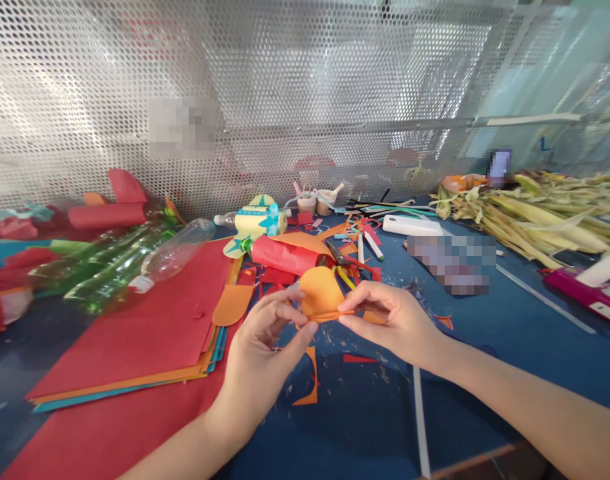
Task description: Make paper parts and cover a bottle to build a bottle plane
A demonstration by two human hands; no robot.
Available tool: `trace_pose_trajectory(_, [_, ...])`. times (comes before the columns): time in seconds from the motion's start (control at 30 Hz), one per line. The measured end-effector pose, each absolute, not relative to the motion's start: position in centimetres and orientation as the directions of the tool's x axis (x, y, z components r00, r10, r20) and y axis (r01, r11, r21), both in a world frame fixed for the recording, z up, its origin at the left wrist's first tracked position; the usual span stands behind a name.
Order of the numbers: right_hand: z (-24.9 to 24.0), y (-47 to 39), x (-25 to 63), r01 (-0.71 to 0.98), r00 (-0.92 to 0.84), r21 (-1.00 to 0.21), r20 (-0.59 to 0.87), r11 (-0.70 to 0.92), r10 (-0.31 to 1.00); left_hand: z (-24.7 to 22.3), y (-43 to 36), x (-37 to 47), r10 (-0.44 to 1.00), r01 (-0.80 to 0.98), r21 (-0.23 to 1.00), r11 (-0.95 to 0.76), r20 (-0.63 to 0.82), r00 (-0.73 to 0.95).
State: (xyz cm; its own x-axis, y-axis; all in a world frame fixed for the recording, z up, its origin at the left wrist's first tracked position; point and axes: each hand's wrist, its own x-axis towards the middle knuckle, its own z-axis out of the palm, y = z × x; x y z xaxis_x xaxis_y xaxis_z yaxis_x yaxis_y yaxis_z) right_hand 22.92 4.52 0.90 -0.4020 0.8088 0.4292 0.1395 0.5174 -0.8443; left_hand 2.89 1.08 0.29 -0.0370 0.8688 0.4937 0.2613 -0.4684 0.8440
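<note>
Head cam: two small cups (307,203) nr worktop's (365,427) far edge, thin sticks poking out; clear bottle (182,248) & green bottles (117,260) lie twd left edge, contents can't tell. Orange paper piece (321,293): rounded top, lower edge folded to a narrow strip, held up over mid-worktop. L hand (257,350) pinches its left end, R hand (402,320) its right end, thumbs vs fingers. Just behind: red-wrapped bottle (289,255) & paper scraps, crowding that spot. Red-topped paper stack (135,327) to left; dry husks (549,213) nr far-right corner.
</note>
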Motion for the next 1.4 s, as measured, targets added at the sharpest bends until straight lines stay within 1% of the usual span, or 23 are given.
trace_pose_trajectory(0.1, [0.6, 4.5, 23.0, 0.18, -0.387, -0.803, 0.473, 0.568, 0.792, 0.4, 1.4, 2.8, 0.899, 0.217, 0.882, -0.419, 0.437, -0.041])
trace_pose_trajectory(0.23, [0.4, 4.5, 23.1, 0.22, -0.377, -0.763, 0.509, 0.608, 0.774, 0.9, 1.3, 2.9, 0.973, 0.057, 0.971, -0.231, 0.23, 0.021])
trace_pose_trajectory(0.33, [0.4, 4.5, 23.1, 0.229, -0.371, -0.748, 0.524, 0.623, 0.766, 1.2, 1.0, 3.1, 0.989, 0.027, 0.989, -0.146, 0.146, 0.004])
trace_pose_trajectory(0.5, [0.5, 4.4, 23.0, 0.237, -0.369, -0.75, 0.518, 0.617, 0.772, 1.5, 0.8, 3.4, 0.994, 0.013, 0.995, -0.099, 0.099, -0.048])
trace_pose_trajectory(0.6, [0.6, 4.3, 22.9, 0.236, -0.357, -0.789, 0.472, 0.567, 0.806, 1.4, 0.7, 3.6, 0.994, -0.006, 0.997, -0.072, 0.071, -0.078])
trace_pose_trajectory(0.73, [0.9, 4.4, 22.5, 0.186, -0.355, -0.86, 0.393, 0.475, 0.849, 1.3, 0.7, 3.9, 0.995, -0.056, 0.997, -0.06, 0.055, -0.087])
trace_pose_trajectory(0.9, [1.0, 4.6, 22.4, 0.161, -0.37, -0.893, 0.341, 0.421, 0.864, 0.9, 0.7, 3.9, 0.992, -0.141, 0.988, -0.062, 0.046, -0.117])
trace_pose_trajectory(1.1, [0.9, 4.7, 22.4, 0.168, -0.402, -0.902, 0.305, 0.397, 0.863, 0.5, 0.7, 3.7, 1.0, -0.166, 0.986, -0.029, 0.027, -0.011])
trace_pose_trajectory(1.23, [0.8, 4.6, 22.4, 0.166, -0.43, -0.894, 0.315, 0.416, 0.846, 0.6, 0.9, 3.8, 0.993, -0.192, 0.978, 0.086, -0.069, 0.097])
trace_pose_trajectory(1.3, [0.7, 4.6, 22.4, 0.17, -0.443, -0.889, 0.316, 0.425, 0.839, 0.7, 0.9, 3.8, 0.991, -0.177, 0.977, 0.115, -0.101, 0.09])
trace_pose_trajectory(1.4, [0.7, 4.5, 22.5, 0.198, -0.454, -0.887, 0.295, 0.418, 0.841, 0.8, 0.9, 3.9, 0.993, -0.145, 0.983, 0.112, -0.105, 0.054])
